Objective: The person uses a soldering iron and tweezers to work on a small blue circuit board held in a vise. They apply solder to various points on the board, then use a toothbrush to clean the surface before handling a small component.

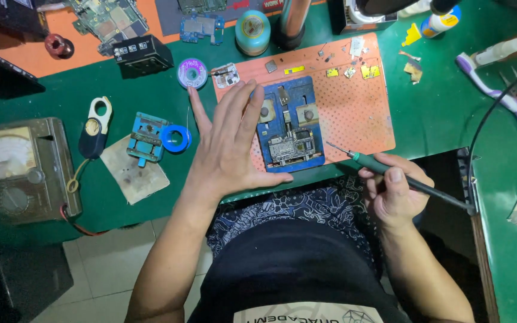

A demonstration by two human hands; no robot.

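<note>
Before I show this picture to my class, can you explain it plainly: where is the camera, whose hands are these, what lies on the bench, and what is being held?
There is one picture, taken by a camera worn on the person's head and looking down at their own two bare hands. There is no machine.

The bench has a green mat. On it lies an orange work mat with a blue holder that clamps a small circuit board. The left hand lies flat and open, its fingers resting on the holder's left side. The right hand grips a soldering iron like a pen; its tip points towards the board but is apart from it.

To the left are an analogue meter, a blue roll of tape and a small spool. More circuit boards lie at the top.
</note>
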